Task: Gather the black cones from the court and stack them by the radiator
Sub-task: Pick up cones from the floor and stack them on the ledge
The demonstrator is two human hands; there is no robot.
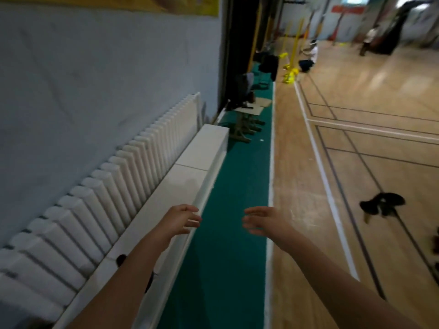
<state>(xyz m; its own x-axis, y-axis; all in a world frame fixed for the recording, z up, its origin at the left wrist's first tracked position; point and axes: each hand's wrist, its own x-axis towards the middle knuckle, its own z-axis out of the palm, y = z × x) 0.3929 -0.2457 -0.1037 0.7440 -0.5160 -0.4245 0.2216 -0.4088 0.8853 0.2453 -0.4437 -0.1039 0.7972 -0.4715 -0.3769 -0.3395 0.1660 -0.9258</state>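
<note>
Black cones point(382, 205) lie blurry on the wood court floor point(356, 103), well apart from the radiator point(114, 186). My left hand point(180, 219) is over the front edge of the white ledge point(190, 176) and my right hand point(263, 222) over the green strip point(232, 186), both spread and holding nothing.

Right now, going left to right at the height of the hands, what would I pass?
From the left: radiator → white ledge → left hand → green strip → right hand → wooden floor → white line → black shapes, too blurred to name.
</note>
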